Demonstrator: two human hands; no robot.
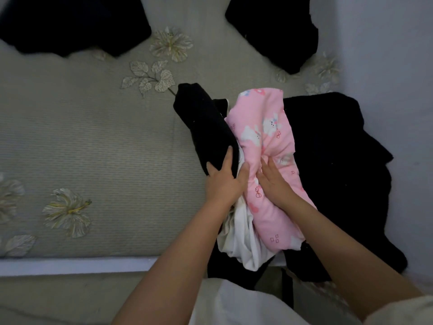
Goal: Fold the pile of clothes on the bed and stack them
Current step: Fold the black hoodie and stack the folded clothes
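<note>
A folded pink garment with white cartoon prints (264,137) lies on top of a stack near the bed's right side. Under it shows a white garment (243,240), and a folded black garment (208,127) leans against the stack's left side. My left hand (222,181) grips the black garment's near end, thumb against the white and pink cloth. Resting on the pink garment is my right hand (274,181), its fingers straight and pressing down. A large loose black garment (332,165) lies beneath and to the right of the stack.
The bed (93,148) has a grey-green cover with embroidered flowers. Two more black garments lie at the back, one at the far left (70,24), one at the far right (274,31). A pale wall (398,90) borders the right side. The bed's near edge (70,266) runs below.
</note>
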